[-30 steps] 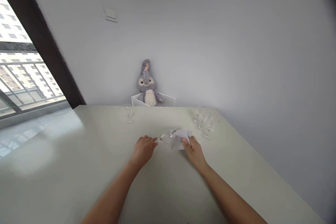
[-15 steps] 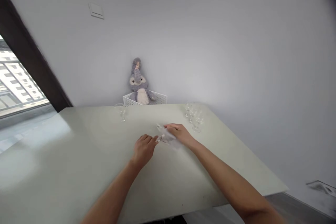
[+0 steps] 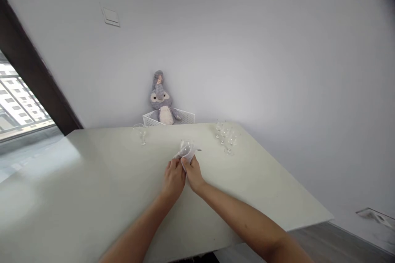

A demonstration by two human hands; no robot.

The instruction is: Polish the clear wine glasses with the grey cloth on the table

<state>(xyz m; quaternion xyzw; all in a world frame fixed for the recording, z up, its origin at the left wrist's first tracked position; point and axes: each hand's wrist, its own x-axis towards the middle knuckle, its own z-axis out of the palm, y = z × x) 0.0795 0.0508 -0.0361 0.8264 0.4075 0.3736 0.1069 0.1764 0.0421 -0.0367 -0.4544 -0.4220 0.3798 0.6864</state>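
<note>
Two bare hands are held close together around one clear glass point(image 3: 185, 145). By the left hand point(image 3: 174, 176), closed with curled fingers, the lower end of the glass appears to be gripped; the stem is hidden, so the exact hold cannot be told. By the right hand point(image 3: 193, 174), a white cloth point(image 3: 191, 154) is pinched and wrapped against the bowl, which is seen just beyond the fingers. The glass is presumably steadied from one side so that the cloth can be pressed from the other. Ahead and to the right of the hands, a cluster of stemmed glasses point(image 3: 226, 132) is grouped on the table point(image 3: 123, 181), probably to be kept clear of them. Ahead and to the left, more stemware point(image 3: 142, 132) is set well apart. Farther beyond, a plush toy point(image 3: 166, 115) is propped in a white basket point(image 3: 187, 118).
</note>
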